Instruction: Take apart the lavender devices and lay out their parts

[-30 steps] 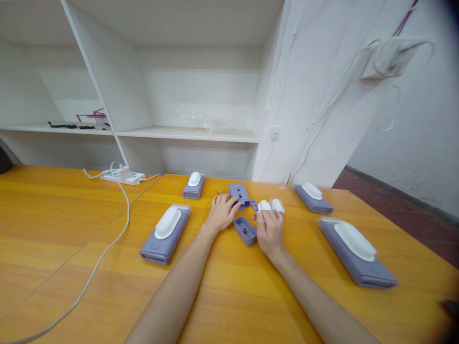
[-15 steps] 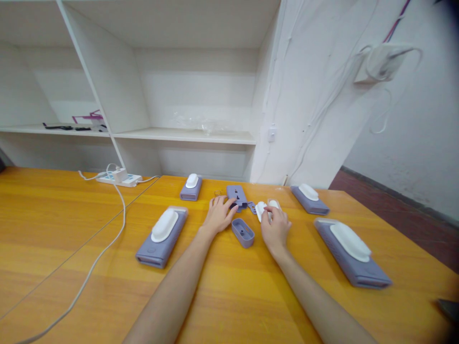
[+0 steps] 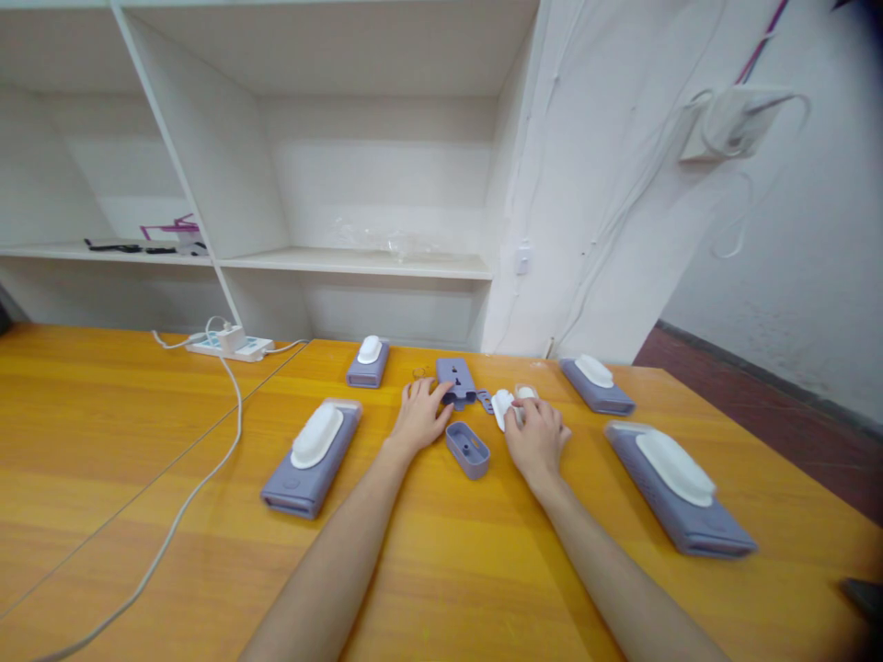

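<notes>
My left hand (image 3: 419,418) lies palm down with its fingers spread, fingertips at the near left edge of a flat purple plastic case (image 3: 455,375) with keyhole slots. Closer to me sits a hollow purple oval cup (image 3: 468,450). A small purple slotted piece (image 3: 486,401) lies right of the case. Beside it is a white oval piece (image 3: 501,405), touched by the thumb side of my right hand (image 3: 536,437). The fingers of that hand are curled together over small white parts (image 3: 526,393); what sits between them is mostly hidden.
Purple boxes topped with white ovals stand around: near left (image 3: 314,460), back left (image 3: 368,363), back right (image 3: 597,384) and near right (image 3: 680,487). A power strip (image 3: 235,346) and its white cable (image 3: 207,469) lie left. White shelves (image 3: 359,261) stand behind the wooden table (image 3: 441,570).
My right hand has shifted slightly right and its fingers are posed a little differently over the white parts. My left hand stays by the case, almost unmoved.
</notes>
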`<state>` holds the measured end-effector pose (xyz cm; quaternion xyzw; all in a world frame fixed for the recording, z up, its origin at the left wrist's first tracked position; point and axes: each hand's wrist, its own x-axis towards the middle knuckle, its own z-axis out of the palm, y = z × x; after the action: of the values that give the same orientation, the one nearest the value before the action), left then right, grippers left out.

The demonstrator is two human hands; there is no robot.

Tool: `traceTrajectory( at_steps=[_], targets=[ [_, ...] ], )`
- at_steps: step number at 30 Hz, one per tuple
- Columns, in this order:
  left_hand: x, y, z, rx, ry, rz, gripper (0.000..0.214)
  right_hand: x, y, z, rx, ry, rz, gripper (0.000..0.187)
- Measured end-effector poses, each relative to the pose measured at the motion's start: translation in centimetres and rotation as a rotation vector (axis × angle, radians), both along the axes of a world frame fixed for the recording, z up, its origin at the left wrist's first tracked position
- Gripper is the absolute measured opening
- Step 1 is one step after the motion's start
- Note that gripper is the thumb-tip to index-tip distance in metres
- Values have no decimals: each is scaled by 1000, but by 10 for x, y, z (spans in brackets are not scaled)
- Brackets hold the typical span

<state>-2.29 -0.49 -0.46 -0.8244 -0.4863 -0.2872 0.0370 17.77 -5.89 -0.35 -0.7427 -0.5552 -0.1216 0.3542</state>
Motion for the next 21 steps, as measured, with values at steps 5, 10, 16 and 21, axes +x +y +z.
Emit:
traceTrajectory(
  at_steps=[5, 10, 16, 21],
  targets=[
    [0, 1, -1, 5, -4, -1, 41, -2, -1, -1, -9, -67, -3, 19],
    [0, 2, -2, 16, -7, -2, 41, -5, -2, -2, -74, -146, -26, 33],
    [-1, 2, -2, 37, -13, -8, 41, -7, -3, -4, -149, -169, -62, 43],
    [-1, 0, 2, 68, -30, -34, 39, -6, -2, -7, -148, -166, -40, 46]
  ],
)
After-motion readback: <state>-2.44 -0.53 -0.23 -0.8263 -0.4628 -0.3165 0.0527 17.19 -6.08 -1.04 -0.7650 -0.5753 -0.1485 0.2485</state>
